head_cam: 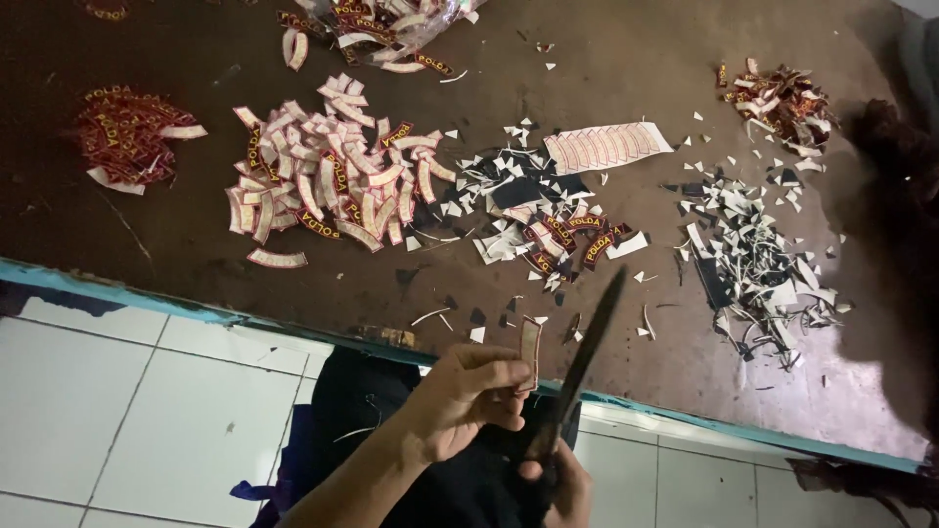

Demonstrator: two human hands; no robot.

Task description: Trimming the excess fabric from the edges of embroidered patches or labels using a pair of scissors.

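While the dark brown counter (626,68) carries a wide heap of curved patches (328,181) toward its left, a spread of black and white scraps (758,254) toward its right edge and an uncut sheet of patches (606,147) near the middle, the hands work just off its blue front edge. The right hand (558,489) is closed around the handles of black scissors (579,376), blades pointing up over the counter; the left hand (465,396) pinches one small curved patch (530,352) upright in its fingers (504,376), just beside the blades.
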